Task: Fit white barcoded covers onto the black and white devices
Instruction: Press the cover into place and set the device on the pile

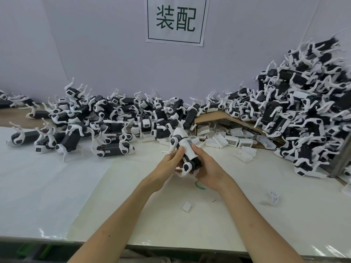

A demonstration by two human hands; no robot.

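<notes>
A black and white device (187,165) with white legs is held above the middle of the table, its long body pointing away from me. A white barcoded cover (187,147) lies on top of its body. My left hand (171,161) grips the device from the left, the thumb pressing on the cover's edge. My right hand (207,168) wraps round the device from the right and below, the thumb resting on the cover. More white covers (233,139) spill out of a torn cardboard box (209,115) behind.
A big heap of devices (303,114) rises at the right against the wall, and another spread of devices (91,118) covers the back left. A small white part (187,206), a green wire (199,185) and a loose white leg piece (273,197) lie on the white table near me.
</notes>
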